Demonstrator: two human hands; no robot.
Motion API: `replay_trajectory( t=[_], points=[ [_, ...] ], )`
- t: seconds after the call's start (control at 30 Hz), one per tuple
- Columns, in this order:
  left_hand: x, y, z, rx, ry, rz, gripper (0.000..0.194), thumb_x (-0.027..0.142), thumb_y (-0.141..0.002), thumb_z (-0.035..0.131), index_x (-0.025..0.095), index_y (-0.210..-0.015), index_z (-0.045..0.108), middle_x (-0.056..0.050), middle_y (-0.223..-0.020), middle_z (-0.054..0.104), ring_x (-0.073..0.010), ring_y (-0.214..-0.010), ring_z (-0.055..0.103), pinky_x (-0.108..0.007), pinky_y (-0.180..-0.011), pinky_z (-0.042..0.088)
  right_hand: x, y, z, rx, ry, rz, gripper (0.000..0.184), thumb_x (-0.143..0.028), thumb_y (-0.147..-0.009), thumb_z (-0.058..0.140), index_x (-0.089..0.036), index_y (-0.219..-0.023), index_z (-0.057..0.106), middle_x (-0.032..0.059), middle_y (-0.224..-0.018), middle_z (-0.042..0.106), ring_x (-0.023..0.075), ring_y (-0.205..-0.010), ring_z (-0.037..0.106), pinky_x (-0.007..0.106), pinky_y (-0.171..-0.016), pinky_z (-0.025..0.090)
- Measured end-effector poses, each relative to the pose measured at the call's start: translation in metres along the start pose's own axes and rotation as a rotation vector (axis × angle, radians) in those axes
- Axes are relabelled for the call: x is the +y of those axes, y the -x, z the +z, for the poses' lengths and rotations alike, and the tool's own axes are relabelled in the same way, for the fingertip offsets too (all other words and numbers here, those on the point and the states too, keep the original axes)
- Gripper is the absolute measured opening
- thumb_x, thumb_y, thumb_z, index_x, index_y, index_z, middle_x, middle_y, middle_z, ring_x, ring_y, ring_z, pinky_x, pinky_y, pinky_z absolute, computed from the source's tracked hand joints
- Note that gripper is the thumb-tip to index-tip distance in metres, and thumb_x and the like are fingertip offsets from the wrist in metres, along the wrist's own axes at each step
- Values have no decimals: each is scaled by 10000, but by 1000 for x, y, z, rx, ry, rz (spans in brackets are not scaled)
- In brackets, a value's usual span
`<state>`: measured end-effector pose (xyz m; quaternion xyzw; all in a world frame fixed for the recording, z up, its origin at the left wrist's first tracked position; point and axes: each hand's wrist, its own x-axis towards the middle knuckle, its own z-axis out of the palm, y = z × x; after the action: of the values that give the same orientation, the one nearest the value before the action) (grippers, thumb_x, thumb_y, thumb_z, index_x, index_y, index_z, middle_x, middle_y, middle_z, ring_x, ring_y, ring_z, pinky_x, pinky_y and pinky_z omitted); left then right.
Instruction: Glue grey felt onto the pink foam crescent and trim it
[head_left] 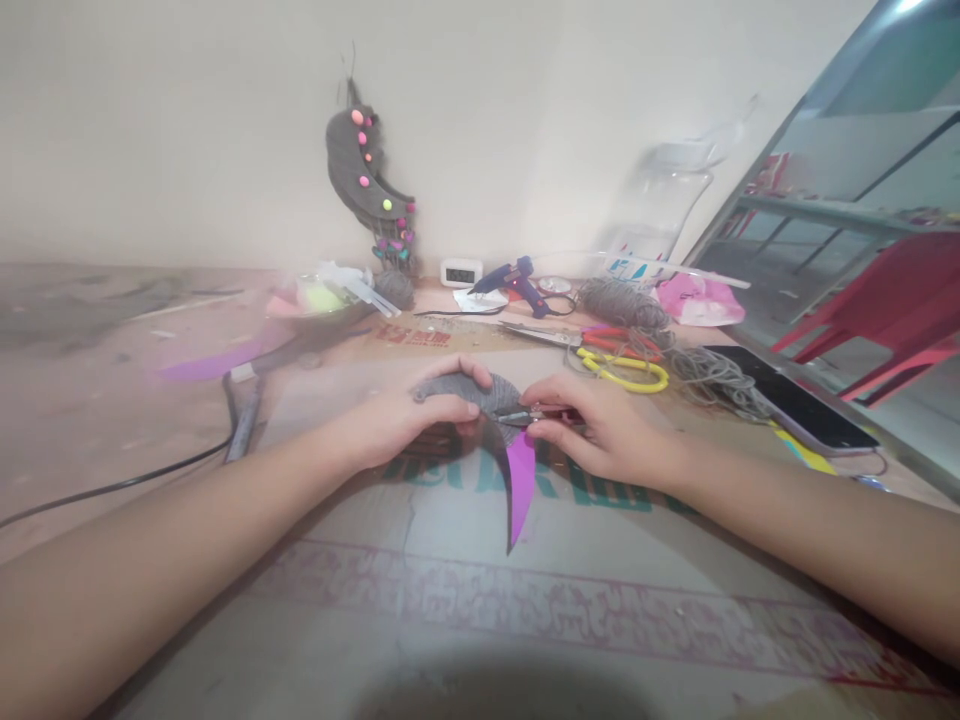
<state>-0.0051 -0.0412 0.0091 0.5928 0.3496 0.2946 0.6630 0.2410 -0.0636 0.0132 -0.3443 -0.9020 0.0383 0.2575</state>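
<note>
My left hand (pixel 439 405) is closed around a crescent-shaped piece wrapped in grey yarn (pixel 506 388). Its lower end is bare and purple (pixel 523 480), curving down to a point above the cardboard. My right hand (pixel 581 425) pinches a small metal tool (pixel 517 415) with a reddish handle, its kind blurred and partly covered by the fingers. The tool's tip lies against the yarn, close to where the wrapping meets the purple part.
Printed cardboard (pixel 360 620) covers the work surface. Behind the hands are yellow-handled scissors (pixel 626 370), a glue gun (pixel 517 285), grey yarn (pixel 712 380), a phone (pixel 802 400) and a small clock (pixel 461 272). A decorated grey crescent (pixel 352 165) hangs on the wall. A black cable (pixel 120 483) runs at left.
</note>
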Motion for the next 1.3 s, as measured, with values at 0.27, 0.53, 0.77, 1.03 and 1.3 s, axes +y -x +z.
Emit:
replay_trajectory(
  t=[0.27, 0.53, 0.77, 1.03, 1.3],
  points=[
    [1, 0, 1, 3, 14, 9, 255, 261, -757, 644, 239, -993, 549, 12, -680, 607, -139, -619, 577, -232, -554, 402, 1, -1, 0, -38, 23, -14, 237, -365, -921, 506, -171, -1034, 581, 34, -786, 654, 129, -645, 574, 232, -599, 388],
    [0, -2, 0, 6, 0, 43, 249, 266, -739, 667, 232, -962, 562, 5, -726, 622, -136, -641, 588, -245, -599, 434, -1, -1, -1, -53, 59, -30, 235, -353, -930, 498, -170, -1045, 589, 38, -801, 670, 137, -674, 597, 236, -608, 401],
    [1, -1, 1, -1, -32, 27, 246, 258, -763, 630, 234, -991, 540, 7, -697, 606, -132, -614, 563, -225, -548, 395, 0, -1, 1, 26, 8, 10, 210, -330, -923, 508, -164, -1029, 582, 34, -793, 659, 130, -653, 585, 237, -599, 407],
    [2, -1, 3, 7, -139, 71, 245, 252, -769, 620, 231, -998, 536, 10, -710, 607, -117, -605, 543, -214, -541, 376, 3, 1, 0, 16, 11, -8, 251, -357, -900, 541, -174, -1066, 585, 26, -789, 638, 126, -638, 556, 239, -593, 384],
    [2, -2, 2, 31, -157, 78, 282, 240, -746, 638, 244, -1012, 542, 29, -724, 609, -101, -589, 527, -197, -530, 370, 2, 2, -1, -8, 17, -25, 237, -360, -903, 536, -175, -1040, 588, 3, -714, 622, 112, -602, 547, 221, -581, 365]
  ],
)
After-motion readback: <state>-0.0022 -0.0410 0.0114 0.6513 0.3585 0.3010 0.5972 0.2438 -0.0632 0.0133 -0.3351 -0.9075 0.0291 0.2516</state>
